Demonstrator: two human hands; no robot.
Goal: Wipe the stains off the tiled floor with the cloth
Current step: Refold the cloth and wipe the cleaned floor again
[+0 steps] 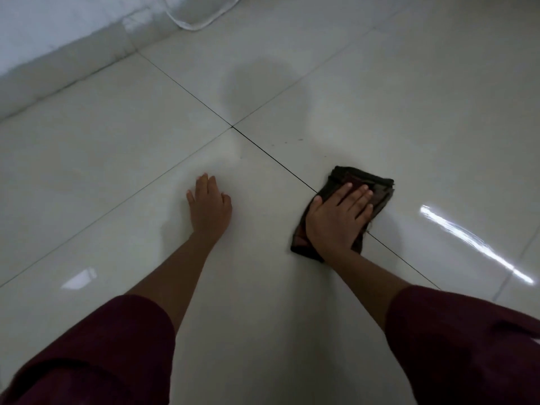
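A dark folded cloth [377,185] lies flat on the glossy pale tiled floor [117,171], across a dark grout line. My right hand [336,217] presses down on the cloth with the palm flat and the fingers spread, covering most of it. My left hand [209,207] rests flat on a bare tile to the left, fingers apart, holding nothing. A few small dark specks [299,139] dot the tile just beyond the cloth. Both forearms come out of dark red sleeves.
A white wall base [58,68] runs along the upper left. A white cloth-like edge [198,16] hangs onto the floor at the top. Bright light reflections [473,241] streak the tile at the right. Grout lines cross at the centre [233,126].
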